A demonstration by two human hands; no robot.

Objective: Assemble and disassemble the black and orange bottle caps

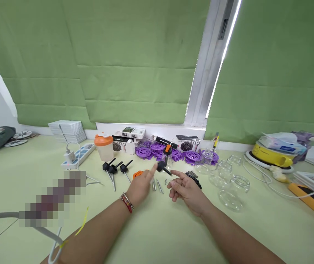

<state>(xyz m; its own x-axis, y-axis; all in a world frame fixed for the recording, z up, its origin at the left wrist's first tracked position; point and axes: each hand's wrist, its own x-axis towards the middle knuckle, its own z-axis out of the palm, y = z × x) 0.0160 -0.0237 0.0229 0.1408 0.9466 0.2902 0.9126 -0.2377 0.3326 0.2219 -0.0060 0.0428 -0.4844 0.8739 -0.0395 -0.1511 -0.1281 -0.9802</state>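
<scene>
A small black plastic handle part with a thin stem (163, 168) is seen just beyond the fingertips of both hands, its long axis slanted, thick end up-left, stem pointing down-right. The left hand (139, 187) is held with forefinger stretched toward it, other fingers curled; contact cannot be told. The right hand (187, 190) is loosely spread, forefinger extended, nothing pinched. Thin metal pins (157, 185) lie between the hands. Three similar black handled parts (116, 168) lie left of the left fingers.
</scene>
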